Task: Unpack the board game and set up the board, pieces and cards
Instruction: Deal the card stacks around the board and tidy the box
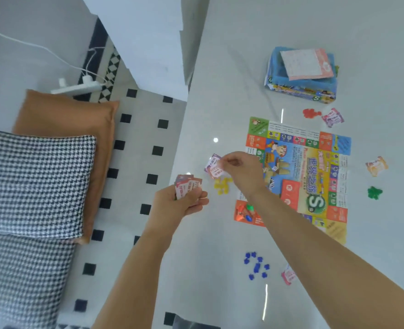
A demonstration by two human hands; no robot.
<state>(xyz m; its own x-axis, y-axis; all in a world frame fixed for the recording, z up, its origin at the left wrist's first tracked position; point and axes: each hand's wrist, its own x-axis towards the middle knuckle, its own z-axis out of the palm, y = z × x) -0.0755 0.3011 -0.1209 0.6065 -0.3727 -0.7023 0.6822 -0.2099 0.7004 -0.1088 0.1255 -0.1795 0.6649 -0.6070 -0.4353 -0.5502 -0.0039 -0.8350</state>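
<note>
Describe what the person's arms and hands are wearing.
Nothing shows on either one. The left hand and right hand are bare, with no gloves, rings or watch visible. Both forearms are uncovered as far as the frame shows; no sleeve appears.

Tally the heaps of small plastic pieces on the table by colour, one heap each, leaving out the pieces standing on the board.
Red heap: 1
Yellow heap: 1
Green heap: 1
Blue heap: 1
Total: 4 heaps, all lying on the table around the board.
</note>
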